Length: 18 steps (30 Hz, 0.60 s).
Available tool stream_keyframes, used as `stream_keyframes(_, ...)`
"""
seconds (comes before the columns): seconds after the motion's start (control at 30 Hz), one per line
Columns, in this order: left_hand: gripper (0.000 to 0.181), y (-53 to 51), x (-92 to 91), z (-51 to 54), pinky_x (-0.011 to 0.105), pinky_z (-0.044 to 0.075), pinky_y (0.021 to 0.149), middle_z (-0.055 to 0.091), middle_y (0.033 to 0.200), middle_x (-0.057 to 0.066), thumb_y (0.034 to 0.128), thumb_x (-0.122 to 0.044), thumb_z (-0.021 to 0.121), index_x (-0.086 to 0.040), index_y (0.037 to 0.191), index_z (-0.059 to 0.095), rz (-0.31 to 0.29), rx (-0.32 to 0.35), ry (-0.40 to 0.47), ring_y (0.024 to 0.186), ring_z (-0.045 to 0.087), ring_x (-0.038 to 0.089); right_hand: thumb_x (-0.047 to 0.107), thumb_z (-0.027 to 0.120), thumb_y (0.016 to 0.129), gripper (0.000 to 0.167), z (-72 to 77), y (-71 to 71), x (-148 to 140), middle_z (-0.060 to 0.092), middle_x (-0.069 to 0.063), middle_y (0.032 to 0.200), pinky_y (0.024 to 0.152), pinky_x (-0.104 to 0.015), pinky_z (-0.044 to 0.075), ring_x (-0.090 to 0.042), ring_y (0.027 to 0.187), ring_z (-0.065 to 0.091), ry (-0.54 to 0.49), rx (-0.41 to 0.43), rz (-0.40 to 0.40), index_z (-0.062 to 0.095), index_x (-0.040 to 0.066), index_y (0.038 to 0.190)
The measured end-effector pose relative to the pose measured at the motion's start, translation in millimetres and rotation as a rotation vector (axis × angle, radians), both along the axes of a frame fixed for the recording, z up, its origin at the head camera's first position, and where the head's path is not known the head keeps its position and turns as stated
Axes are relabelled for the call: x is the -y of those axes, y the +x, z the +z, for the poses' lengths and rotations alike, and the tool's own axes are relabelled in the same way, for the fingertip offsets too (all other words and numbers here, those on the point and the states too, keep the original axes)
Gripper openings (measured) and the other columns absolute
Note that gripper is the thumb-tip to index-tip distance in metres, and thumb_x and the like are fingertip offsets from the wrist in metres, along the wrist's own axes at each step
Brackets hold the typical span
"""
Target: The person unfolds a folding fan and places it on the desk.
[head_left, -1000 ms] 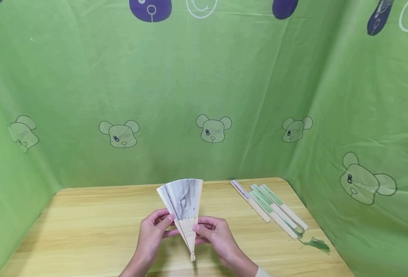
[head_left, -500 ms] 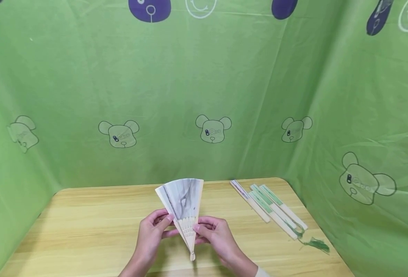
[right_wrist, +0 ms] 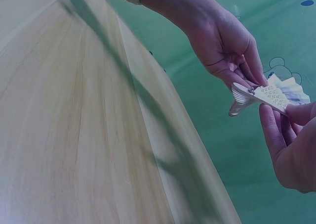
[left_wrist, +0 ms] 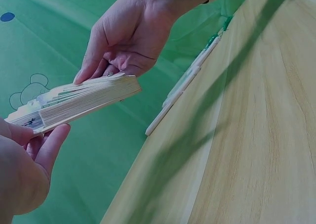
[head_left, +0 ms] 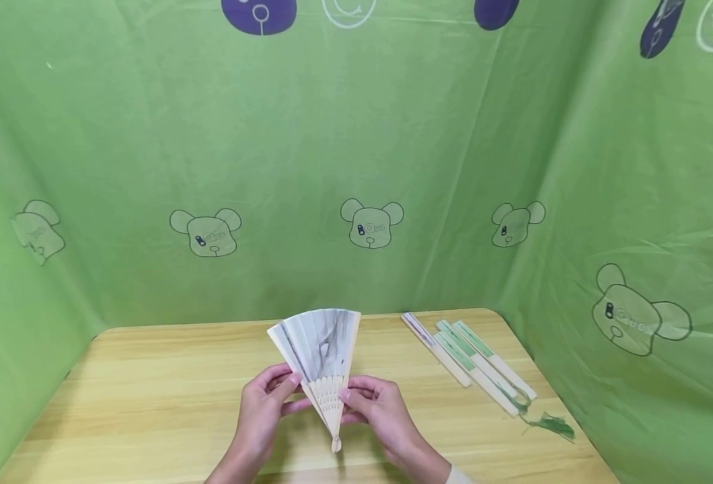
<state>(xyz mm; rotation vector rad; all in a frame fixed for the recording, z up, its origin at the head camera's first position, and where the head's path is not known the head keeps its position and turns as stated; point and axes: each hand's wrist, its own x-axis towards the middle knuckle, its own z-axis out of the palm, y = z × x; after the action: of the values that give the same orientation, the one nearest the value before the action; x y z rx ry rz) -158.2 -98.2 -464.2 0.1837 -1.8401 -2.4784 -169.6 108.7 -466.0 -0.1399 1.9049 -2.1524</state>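
A partly spread folding fan (head_left: 323,346), pale with grey ink-like painting and pierced light ribs, is held above the table with its pivot end toward me. My left hand (head_left: 266,407) pinches its left edge between thumb and fingers. On the opposite edge, my right hand (head_left: 377,407) grips the ribs, thumb in front and fingers behind. In the left wrist view the fan (left_wrist: 81,100) shows its stacked ribs edge-on between both hands. The right wrist view shows the fan's pivot end and pierced ribs (right_wrist: 271,94).
Several closed folding fans lie at the right of the wooden table (head_left: 169,390): one with a purplish strip (head_left: 435,349) and others with green strips (head_left: 483,363). A green tassel (head_left: 551,425) lies near the right edge. Green cloth (head_left: 296,168) walls surround the table.
The fan has spread slightly wider, its left edge moving left and its right edge right. Both hands keep their hold; the closed fans stay put.
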Motion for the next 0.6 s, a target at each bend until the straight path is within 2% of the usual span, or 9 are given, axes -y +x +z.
stream_keyframes(0.6, 0.037, -1.6, -2.8, 3.1, 0.036, 0.070, 0.084, 0.070, 0.105, 0.008, 0.0986, -0.004, 0.065, 0.011, 0.131, 0.056, 0.015, 0.010, 0.021, 0.097, 0.073, 0.023, 0.006, 0.070, 0.096, 0.036, 2.6, -0.6, -2.7, 0.076, -0.008, 0.096, 0.078, -0.026, 0.070, -0.015, 0.082, 0.074, -0.010, 0.002, -0.035, 0.062, -0.014, 0.125)
